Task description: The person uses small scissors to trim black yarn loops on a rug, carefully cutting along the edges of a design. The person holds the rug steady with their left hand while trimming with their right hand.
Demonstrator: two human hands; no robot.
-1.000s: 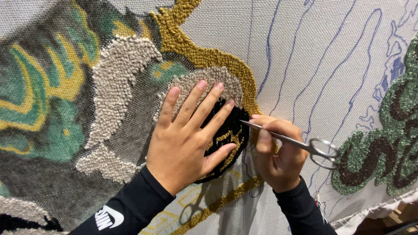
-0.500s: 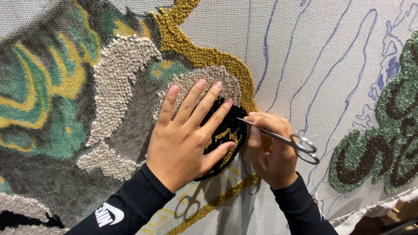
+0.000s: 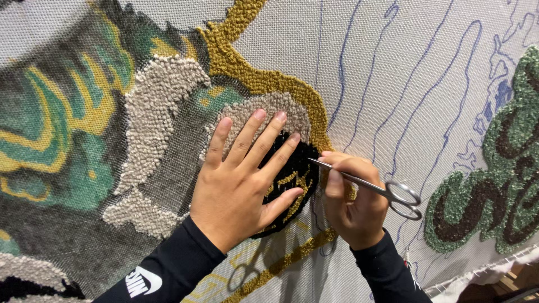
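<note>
Black sleeves came in from the bottom edge, both wrists low in frame. L hand (image 3: 241,188) lay flat on the tufted rug (image 3: 168,168), fingers spread open & pressed over the beige loop patch (image 3: 269,109) and the black pile patch (image 3: 297,168), holding nothing, just pinning the yarn down. R hand (image 3: 353,207) was closed round small steel scissors (image 3: 370,184), thumb & fingers pinched on the shanks, finger loops sticking out to the right past the knuckles; tips pointed left, touching the right rim of the black patch just beside the L index fingertip. Vs. a sec ago the scissors had slid left and levelled off, tips now at the pile rather than above the knuckles; L hand hadn't shifted. Judged: trimming was under way at that black/gold border, w/ the flat hand steadying it. Blades open or shut: couldn't tell, too thin. Room: tight on the left, tips nearly at the L fingers; gold yarn outline (image 3: 264,78) curved close above. Farther right, bare backing cloth (image 3: 404,84) w/ blue drawn lines was free of pile, then a green & brown tufted shape (image 3: 494,185) near the right edge. Cloth's frayed lower edge showed bottom right.
</note>
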